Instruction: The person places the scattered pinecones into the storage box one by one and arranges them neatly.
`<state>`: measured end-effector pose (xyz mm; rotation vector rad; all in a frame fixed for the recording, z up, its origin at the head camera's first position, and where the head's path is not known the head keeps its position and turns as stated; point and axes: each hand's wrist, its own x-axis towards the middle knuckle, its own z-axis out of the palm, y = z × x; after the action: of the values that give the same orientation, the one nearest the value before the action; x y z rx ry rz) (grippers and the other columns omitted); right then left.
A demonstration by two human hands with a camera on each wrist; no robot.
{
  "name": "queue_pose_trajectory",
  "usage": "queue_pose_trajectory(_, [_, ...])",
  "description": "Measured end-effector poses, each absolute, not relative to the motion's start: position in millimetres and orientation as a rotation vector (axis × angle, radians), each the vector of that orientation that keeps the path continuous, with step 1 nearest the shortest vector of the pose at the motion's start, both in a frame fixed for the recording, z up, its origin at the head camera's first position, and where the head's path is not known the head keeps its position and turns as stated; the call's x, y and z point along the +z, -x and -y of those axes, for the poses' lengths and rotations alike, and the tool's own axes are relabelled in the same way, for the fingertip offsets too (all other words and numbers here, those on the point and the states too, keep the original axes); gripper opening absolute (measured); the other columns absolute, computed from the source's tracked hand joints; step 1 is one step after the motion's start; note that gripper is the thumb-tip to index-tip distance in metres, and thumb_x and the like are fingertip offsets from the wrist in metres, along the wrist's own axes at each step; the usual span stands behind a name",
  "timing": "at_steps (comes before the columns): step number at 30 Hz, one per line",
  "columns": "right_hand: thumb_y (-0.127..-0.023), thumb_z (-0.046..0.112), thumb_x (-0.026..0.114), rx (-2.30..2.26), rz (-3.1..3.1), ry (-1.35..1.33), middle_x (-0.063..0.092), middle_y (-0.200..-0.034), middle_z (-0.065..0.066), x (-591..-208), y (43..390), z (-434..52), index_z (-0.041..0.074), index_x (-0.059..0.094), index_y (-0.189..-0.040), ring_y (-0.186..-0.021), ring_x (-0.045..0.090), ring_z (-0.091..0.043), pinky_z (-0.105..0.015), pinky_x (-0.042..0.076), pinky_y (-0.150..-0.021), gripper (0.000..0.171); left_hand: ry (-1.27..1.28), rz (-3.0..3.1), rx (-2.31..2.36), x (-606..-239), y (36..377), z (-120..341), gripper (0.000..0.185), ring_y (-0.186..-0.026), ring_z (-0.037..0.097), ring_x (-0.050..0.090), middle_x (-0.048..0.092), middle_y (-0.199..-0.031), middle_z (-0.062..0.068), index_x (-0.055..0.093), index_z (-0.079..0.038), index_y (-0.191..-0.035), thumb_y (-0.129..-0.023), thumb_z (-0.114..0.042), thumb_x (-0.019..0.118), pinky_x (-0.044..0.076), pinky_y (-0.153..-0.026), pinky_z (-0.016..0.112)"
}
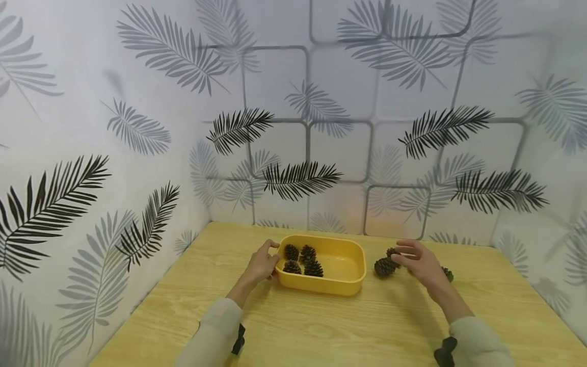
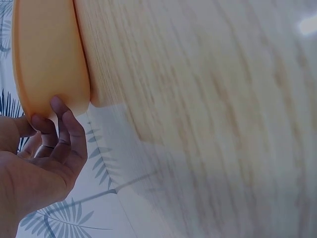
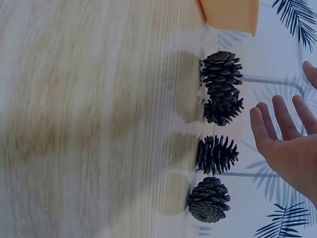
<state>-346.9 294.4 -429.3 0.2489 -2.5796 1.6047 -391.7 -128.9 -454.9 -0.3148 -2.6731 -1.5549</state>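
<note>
Lying at three o'clock of the yellow tray [image 1: 321, 286], the loose pine cones [image 1: 384, 267] are probably light, stiff and brittle-scaled, best pinched round the middle. The right hand [image 1: 419, 263] hovers above, fingers apart and holding nothing; at the tray's nine o'clock, the left hand [image 1: 263, 263] pinches its rim.

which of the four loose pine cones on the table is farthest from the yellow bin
The rightmost cone in the head view; the right wrist view shows its round base. The other three loose cones sit nearer the bin.
</note>
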Motion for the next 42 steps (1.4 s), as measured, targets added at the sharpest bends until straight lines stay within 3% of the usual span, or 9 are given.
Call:
queue_pose_trajectory(3, [-0.105,0.034,0.065,1.615,2.574,-0.241,0.042,-0.155,-0.032,-431.9,347.0,-297.9,0.0,0.034,-0.158,-0.137,0.048,-0.048,-0.025,0.053,-0.086,0.07,0.32,2.674,-1.548,-454.7,392.5,129.3,0.037,-0.064,0.039,0.071,0.067,-0.077,0.021,0.048,-0.003,-0.146,-0.11,-0.009,0.049,0.055,-0.053,0.036])
queue_pose_trajectory(5, [-0.105,0.034,0.065,1.618,2.576,-0.239,0.041,-0.155,-0.033,-433.4,347.2,-299.7,-0.001,0.033,-0.158,-0.136,0.049,-0.048,-0.022,0.053,-0.085,0.071,0.319,2.678,-1.549,-455.0,392.8,129.6,0.036,-0.064,0.039,0.071,0.067,-0.077,0.021,0.048,-0.004,-0.146,-0.11,-0.01,0.05,0.055,-0.053,0.036])
queue_pose_trajectory(13, [-0.106,0.039,0.061,1.631,2.638,-0.204,0.036,-0.157,-0.036,-439.0,350.8,-304.3,-0.004,0.027,-0.16,-0.138,0.048,-0.048,-0.052,0.048,-0.109,0.077,0.327,2.674,-1.554,-458.9,394.8,130.7,0.036,-0.06,0.034,0.07,0.067,-0.075,0.019,0.048,-0.004,-0.146,-0.11,-0.01,0.049,0.053,-0.05,0.032])
queue_pose_trajectory(19, [-0.106,0.043,0.06,1.657,2.666,-0.156,0.035,-0.156,-0.039,-443.1,353.2,-303.7,-0.008,0.024,-0.159,-0.138,0.046,-0.051,-0.057,0.045,-0.11,0.082,0.313,2.677,-1.555,-458.9,395.4,131.3,0.036,-0.064,0.037,0.071,0.066,-0.073,0.015,0.048,-0.003,-0.146,-0.11,-0.01,0.05,0.055,-0.053,0.034])
queue_pose_trajectory(32, [-0.106,0.04,0.061,1.677,2.669,0.013,0.046,-0.142,-0.039,-457.8,363.2,-292.3,-0.011,0.029,-0.153,-0.119,0.063,-0.046,-0.043,0.06,-0.087,0.076,0.32,2.672,-1.556,-458.6,394.5,133.0,0.037,-0.063,0.036,0.071,0.066,-0.073,0.012,0.049,-0.004,-0.146,-0.11,-0.011,0.051,0.054,-0.052,0.034])
queue_pose_trajectory(35, [-0.107,0.036,0.061,1.674,2.673,0.02,0.06,-0.123,-0.028,-458.8,364.2,-288.8,-0.009,0.032,-0.154,-0.099,0.067,-0.032,-0.038,0.06,-0.078,0.071,0.34,2.666,-1.563,-458.2,393.9,133.1,0.037,-0.063,0.037,0.071,0.066,-0.073,0.013,0.049,-0.003,-0.146,-0.11,-0.01,0.051,0.053,-0.051,0.034])
queue_pose_trajectory(37, [-0.108,0.033,0.06,1.676,2.676,0.018,0.063,-0.103,-0.016,-457.9,364.7,-286.2,-0.005,0.035,-0.154,-0.085,0.061,-0.021,-0.035,0.057,-0.07,0.065,0.355,2.664,-1.556,-458.2,394.3,132.9,0.037,-0.062,0.036,0.071,0.067,-0.073,0.014,0.048,-0.002,-0.146,-0.11,-0.009,0.05,0.053,-0.051,0.033])
queue_pose_trajectory(39, [-0.108,0.032,0.059,1.671,2.673,0.021,0.06,-0.1,-0.009,-456.3,365.1,-283.7,-0.003,0.038,-0.154,-0.079,0.056,-0.017,-0.034,0.054,-0.065,0.061,0.363,2.664,-1.544,-458.3,394.9,132.9,0.037,-0.062,0.035,0.071,0.067,-0.073,0.015,0.048,-0.002,-0.146,-0.11,-0.009,0.05,0.053,-0.051,0.033])
queue_pose_trajectory(42, [-0.108,0.031,0.059,1.649,2.681,0.028,0.057,-0.106,-0.011,-454.8,366.4,-280.5,-0.001,0.042,-0.153,-0.079,0.054,-0.017,-0.034,0.051,-0.063,0.057,0.358,2.672,-1.529,-458.3,396.2,133.0,0.036,-0.061,0.034,0.071,0.067,-0.073,0.015,0.049,-0.002,-0.145,-0.11,-0.009,0.05,0.053,-0.051,0.033])
